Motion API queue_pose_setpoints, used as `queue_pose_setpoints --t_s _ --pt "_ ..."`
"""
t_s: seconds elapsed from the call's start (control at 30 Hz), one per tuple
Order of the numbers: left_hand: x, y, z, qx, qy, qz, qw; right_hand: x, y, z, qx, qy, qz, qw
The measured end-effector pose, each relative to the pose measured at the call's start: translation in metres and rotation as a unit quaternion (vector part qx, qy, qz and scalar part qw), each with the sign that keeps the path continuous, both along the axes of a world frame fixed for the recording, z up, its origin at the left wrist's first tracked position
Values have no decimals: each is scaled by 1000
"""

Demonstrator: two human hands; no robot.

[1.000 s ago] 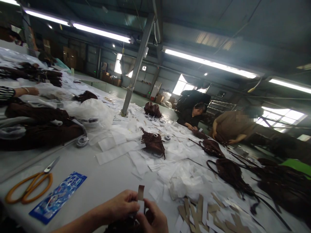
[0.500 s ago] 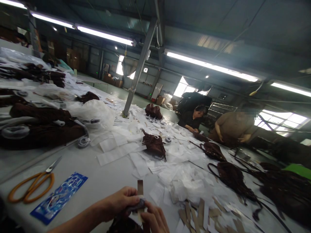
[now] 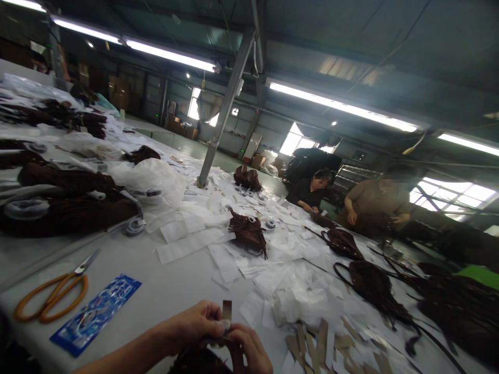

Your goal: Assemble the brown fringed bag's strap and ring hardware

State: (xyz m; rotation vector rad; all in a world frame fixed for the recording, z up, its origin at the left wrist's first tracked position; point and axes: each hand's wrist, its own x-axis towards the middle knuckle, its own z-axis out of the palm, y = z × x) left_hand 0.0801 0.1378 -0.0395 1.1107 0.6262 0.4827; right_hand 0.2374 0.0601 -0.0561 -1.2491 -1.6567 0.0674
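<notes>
At the near table edge my left hand (image 3: 203,321) is closed, thumb and fingers pinching a small pale wrapped piece. A flat brown strip (image 3: 226,309) sticks up beside these fingertips. My right hand (image 3: 249,345) is closed too, its bent fingers meeting the left ones around a brown strap (image 3: 236,358) that runs down from the piece. Whether strip and strap are one piece I cannot tell. Below both hands lies a dark brown fringed bag (image 3: 199,362), mostly cut off by the frame. Scissors with orange handles (image 3: 52,301) and a blue printed packet (image 3: 96,315) lie left of my forearm.
Tan strips (image 3: 312,343) and crumpled white paper (image 3: 298,296) lie to the right. A brown fringed bag (image 3: 249,236) sits mid-table; more bags (image 3: 368,283) are at right. Wrapped brown bags (image 3: 70,208) are stacked left. A post (image 3: 224,111) rises beyond. Two people work across the table.
My fingers have shifted slightly around the small piece, and the strip now stands a little lower. The right hand has turned a bit, showing more of the strap. Scissors and packet have not moved.
</notes>
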Motion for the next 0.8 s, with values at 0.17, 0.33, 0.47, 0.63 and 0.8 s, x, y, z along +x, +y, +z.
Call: queue_pose_setpoints --t_s 0.17,0.33,0.47,0.63,0.8 --pt "2 -9 12 59 -29 11 998 0 5 6 -167 125 -3 978" --pt "-2 -15 11 58 -72 22 995 -3 9 -1 -223 247 -17 943" --pt "6 -12 5 25 -30 68 997 -6 9 -3 -151 187 -38 970" --pt "17 -8 2 58 -6 115 992 -1 9 -4 -46 -58 25 997" --pt "19 -6 -5 95 37 168 980 3 10 -5 -46 -133 44 989"
